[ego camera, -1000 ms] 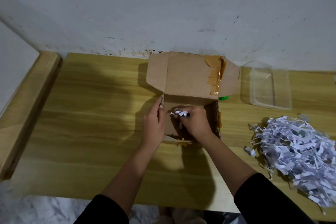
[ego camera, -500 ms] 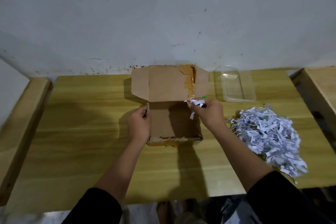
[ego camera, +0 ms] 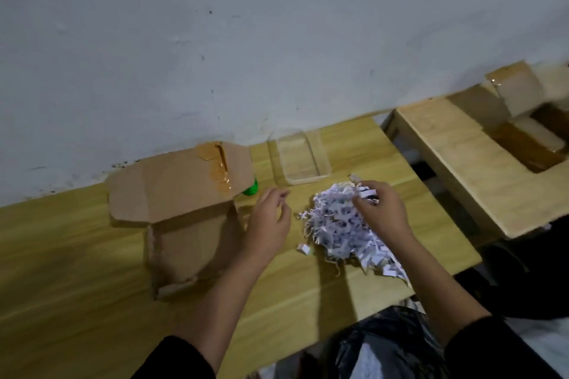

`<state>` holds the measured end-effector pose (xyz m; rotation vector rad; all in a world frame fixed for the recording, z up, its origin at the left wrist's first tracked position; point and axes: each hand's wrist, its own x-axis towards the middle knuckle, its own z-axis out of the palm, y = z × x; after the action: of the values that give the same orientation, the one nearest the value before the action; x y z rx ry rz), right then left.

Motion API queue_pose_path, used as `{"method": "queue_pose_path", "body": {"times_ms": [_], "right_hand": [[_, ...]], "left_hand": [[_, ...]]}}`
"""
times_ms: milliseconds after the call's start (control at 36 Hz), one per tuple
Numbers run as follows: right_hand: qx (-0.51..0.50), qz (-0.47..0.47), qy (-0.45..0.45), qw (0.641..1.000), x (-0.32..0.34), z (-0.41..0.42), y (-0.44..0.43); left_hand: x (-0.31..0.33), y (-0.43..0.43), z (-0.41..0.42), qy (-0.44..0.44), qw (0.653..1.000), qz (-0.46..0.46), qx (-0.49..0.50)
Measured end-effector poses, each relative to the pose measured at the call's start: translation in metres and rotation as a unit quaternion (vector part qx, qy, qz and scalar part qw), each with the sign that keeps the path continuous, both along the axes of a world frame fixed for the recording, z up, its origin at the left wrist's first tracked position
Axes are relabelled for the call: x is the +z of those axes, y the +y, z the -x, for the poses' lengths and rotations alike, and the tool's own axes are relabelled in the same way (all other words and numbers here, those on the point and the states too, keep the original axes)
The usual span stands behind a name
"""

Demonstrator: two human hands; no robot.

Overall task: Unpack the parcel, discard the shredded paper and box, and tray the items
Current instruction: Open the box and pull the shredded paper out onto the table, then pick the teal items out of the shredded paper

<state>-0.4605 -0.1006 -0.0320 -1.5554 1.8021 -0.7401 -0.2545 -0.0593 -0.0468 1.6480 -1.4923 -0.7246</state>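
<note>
An open brown cardboard box [ego camera: 184, 224] stands on the wooden table, its taped flap folded back toward the wall. A green item [ego camera: 251, 189] peeks out behind the box's right corner. A pile of white shredded paper [ego camera: 338, 224] lies to the right of the box. My right hand [ego camera: 380, 209] rests on top of the pile, fingers pinching a few paper strips. My left hand [ego camera: 271, 218] hovers between box and pile, fingers loosely apart and holding nothing. A clear plastic tray [ego camera: 300, 155] lies near the wall behind the pile.
A second wooden surface [ego camera: 462, 163] stands to the right across a gap, with another open cardboard box [ego camera: 523, 120] on it. A black plastic bag [ego camera: 385, 344] sits below the table's near edge. The white wall runs along the table's far side.
My right hand has carried a few strips from the box over to the paper pile. My left hand has let go of the box's left wall. The camera view has swung right.
</note>
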Motion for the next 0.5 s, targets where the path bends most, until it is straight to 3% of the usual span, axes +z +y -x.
{"method": "queue_pose_path", "body": {"times_ms": [111,222,278,389,500], "right_hand": [[0.078,0.015,0.075,0.994,-0.026,0.037,-0.001],[0.138,-0.014,0.069,0.988,-0.05,0.059,0.004],[0.125,-0.013,0.059,0.99,-0.057,0.067,0.006],[0.089,-0.026,0.014,0.996,-0.058,0.081,0.002],[0.061,-0.017,-0.029,0.998,-0.056,0.088,-0.005]], "left_hand": [[-0.014,-0.018,0.064,-0.032,0.985,-0.061,-0.155],[-0.044,-0.027,0.1,-0.104,0.955,-0.125,-0.249],[-0.056,-0.029,0.101,-0.156,0.947,-0.133,-0.247],[-0.063,-0.027,0.09,-0.123,0.968,-0.106,-0.194],[-0.066,-0.018,0.069,-0.163,0.972,-0.074,-0.15]]}}
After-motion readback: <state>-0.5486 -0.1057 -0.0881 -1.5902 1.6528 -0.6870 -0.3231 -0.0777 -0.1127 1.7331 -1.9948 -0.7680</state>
